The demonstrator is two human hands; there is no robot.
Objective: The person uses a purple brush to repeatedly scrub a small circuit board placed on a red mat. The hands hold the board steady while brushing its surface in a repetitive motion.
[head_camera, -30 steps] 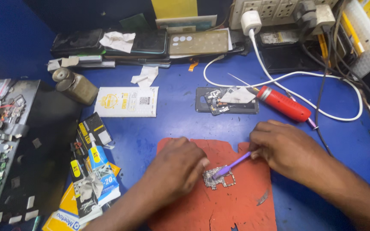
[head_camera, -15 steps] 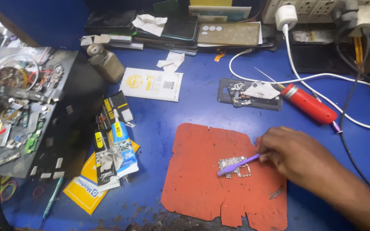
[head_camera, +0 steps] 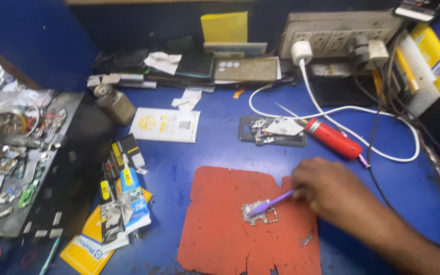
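Note:
My right hand (head_camera: 332, 191) grips a purple toothbrush (head_camera: 271, 202) and rests its head on a small silvery circuit-board piece (head_camera: 260, 214). That piece lies on a torn red-orange mat (head_camera: 220, 229) spread over the blue bench. My left hand is out of the picture. A thin metal sliver (head_camera: 306, 238) sits on the mat just under my right wrist.
Behind the mat lie an opened phone (head_camera: 271, 130), a red-handled tool (head_camera: 332, 138), a white charger cable (head_camera: 332, 109) and a power strip (head_camera: 337, 31). Small packets (head_camera: 120, 203) sit left of the mat, a white packet (head_camera: 165, 125) and brown bottle (head_camera: 115, 104) farther back, a parts tray (head_camera: 11, 153) far left.
My left hand has left the mat and gone out of view. The camera has swung left, showing more of the parts tray. My right hand keeps the toothbrush on the board.

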